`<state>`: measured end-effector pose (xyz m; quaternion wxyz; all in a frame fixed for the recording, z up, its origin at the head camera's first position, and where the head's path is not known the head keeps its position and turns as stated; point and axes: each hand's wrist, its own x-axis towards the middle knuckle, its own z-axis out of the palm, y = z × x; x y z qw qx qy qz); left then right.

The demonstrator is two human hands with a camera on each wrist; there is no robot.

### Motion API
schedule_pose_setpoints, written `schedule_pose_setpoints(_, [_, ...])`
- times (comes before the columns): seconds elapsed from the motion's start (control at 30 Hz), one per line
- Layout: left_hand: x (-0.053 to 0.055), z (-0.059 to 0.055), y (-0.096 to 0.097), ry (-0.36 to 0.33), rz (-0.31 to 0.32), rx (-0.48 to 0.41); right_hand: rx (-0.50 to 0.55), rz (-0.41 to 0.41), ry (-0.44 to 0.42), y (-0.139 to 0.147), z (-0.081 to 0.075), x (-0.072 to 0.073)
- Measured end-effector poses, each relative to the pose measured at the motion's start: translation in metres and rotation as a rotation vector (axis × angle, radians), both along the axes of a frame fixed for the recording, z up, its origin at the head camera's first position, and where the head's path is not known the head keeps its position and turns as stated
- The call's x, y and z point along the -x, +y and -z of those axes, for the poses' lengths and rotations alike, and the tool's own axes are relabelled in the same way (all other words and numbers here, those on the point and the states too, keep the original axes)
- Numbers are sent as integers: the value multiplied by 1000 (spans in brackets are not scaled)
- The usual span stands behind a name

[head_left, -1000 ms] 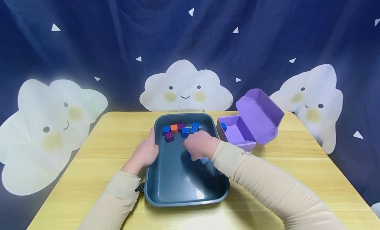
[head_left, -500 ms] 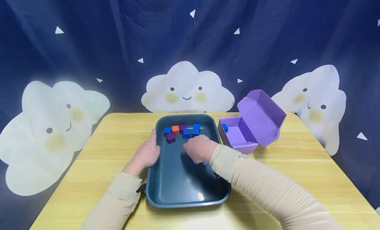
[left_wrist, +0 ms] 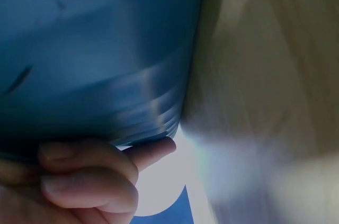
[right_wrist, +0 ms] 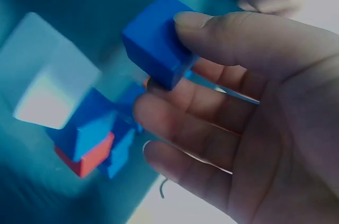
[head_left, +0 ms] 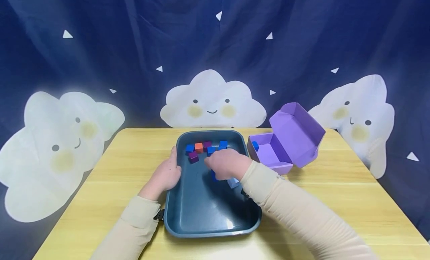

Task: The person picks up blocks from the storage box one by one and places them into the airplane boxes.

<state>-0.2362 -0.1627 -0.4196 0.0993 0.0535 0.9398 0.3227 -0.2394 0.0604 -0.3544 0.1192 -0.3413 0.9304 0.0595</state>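
Observation:
In the right wrist view, my right hand (head_left: 226, 163) pinches a blue cube (right_wrist: 159, 41) between thumb and fingers. It is above the dark blue tray (head_left: 198, 211) in the head view. Beside it in the tray is a pale blue cube (head_left: 233, 182). Ahead of the hand lie blue cubes (head_left: 190, 149), an orange cube (head_left: 199, 147) and purple cubes (head_left: 193, 157). My left hand (head_left: 165, 174) grips the tray's left rim, fingers curled under it in the left wrist view and index finger stretched along the side.
Right of the tray stands an open purple box (head_left: 268, 152) with its lid tipped back. One blue cube (head_left: 255, 146) sits inside it at the left wall. Both containers are on a wooden table (head_left: 336, 200) before a dark blue cloth backdrop (head_left: 215, 36).
My right hand dips slightly, then rises again over the tray, uncovering the pale blue cube more. The left hand stays on the rim. The whole head view has shifted a little.

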Motion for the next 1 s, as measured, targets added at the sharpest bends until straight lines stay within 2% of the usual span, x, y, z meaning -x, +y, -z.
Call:
schedule_pose_setpoints(0.07, [-1,2,0,-6,-4,-4,41,-3,-2,2,-6,3])
schedule_pose_setpoints(0.27, [1,4,0,-1,5,-5,171,-9,71,19,-29,14])
schedule_pose_setpoints(0.47, [3,2,0,1,1,-10,392,46,130,45,-46,23])
schedule_pose_setpoints(0.6, [4,1,0,4,-1,1,518,109,201,67,-49,27])
schedule_pose_setpoints(0.7, [5,0,1,-5,-3,7,575,171,236,85,-49,30])
schedule_pose_setpoints(0.83, [4,0,1,-22,-11,7,636,254,226,110,-46,35])
schedule_pose_setpoints(1.0, [4,1,1,-5,-8,7,680,343,206,135,-39,38])
